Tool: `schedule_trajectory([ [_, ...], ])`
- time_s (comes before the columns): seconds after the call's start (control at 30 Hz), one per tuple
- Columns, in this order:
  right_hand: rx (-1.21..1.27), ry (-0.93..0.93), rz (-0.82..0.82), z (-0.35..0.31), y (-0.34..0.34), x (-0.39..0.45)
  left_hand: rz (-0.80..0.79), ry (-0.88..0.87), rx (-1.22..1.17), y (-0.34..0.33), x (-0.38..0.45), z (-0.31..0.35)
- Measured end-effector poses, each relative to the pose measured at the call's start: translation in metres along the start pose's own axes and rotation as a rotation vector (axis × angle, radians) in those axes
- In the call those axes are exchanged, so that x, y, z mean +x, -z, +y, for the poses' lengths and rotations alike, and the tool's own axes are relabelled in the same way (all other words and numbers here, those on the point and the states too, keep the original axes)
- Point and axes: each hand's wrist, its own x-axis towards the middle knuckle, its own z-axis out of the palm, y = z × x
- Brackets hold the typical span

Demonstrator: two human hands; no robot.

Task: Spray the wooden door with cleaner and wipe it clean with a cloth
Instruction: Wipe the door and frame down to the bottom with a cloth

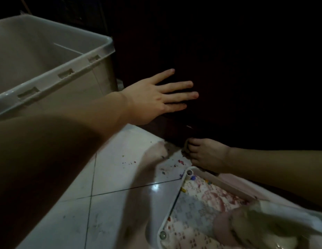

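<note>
Two bare hands work low on a dark wooden door [228, 69] above a white tiled floor [120, 186].

The left hand [153, 99] lies flat against the door's lower panel, fingers straight and spread, grasping nothing. The right hand [207, 153] sits at the door's bottom edge, where it meets the floor, fingers curled round a small grey-brown cloth [185, 147] pressed there. Left of the door stands a large pale grey plastic bin [48, 78]. Below the door, on the floor, lies a white-rimmed patterned tray [192, 212], with small coloured specks [131, 162] scattered near it.
</note>
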Motion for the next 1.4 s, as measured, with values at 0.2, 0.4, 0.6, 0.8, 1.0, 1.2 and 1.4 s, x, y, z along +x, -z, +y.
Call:
schedule_trajectory([
  [0.2,0.175,-0.092,0.186,-0.015,-0.003,-0.057,-0.090,0.040,0.085,0.013,-0.001,0.011],
  [0.4,0.550,-0.423,0.409,-0.033,-0.006,-0.113,-0.138,0.061,0.088,0.041,0.007,0.025],
  [0.6,1.178,-0.834,0.290,-0.045,0.012,-0.161,-0.058,0.075,0.019,0.075,0.024,0.048],
  [0.8,1.936,-1.196,0.342,-0.067,0.021,-0.197,0.030,0.092,-0.254,0.107,0.041,0.081],
  [1.0,2.396,-1.457,0.312,-0.114,0.031,-0.214,-0.175,-0.043,-0.773,0.115,0.038,0.125],
  [1.2,2.763,-1.543,0.479,-0.147,0.051,-0.206,-0.294,0.111,-1.417,0.128,0.022,0.168],
  [1.4,3.028,-1.497,0.611,-0.173,0.068,-0.194,-0.112,0.502,-1.817,0.137,0.014,0.210],
])
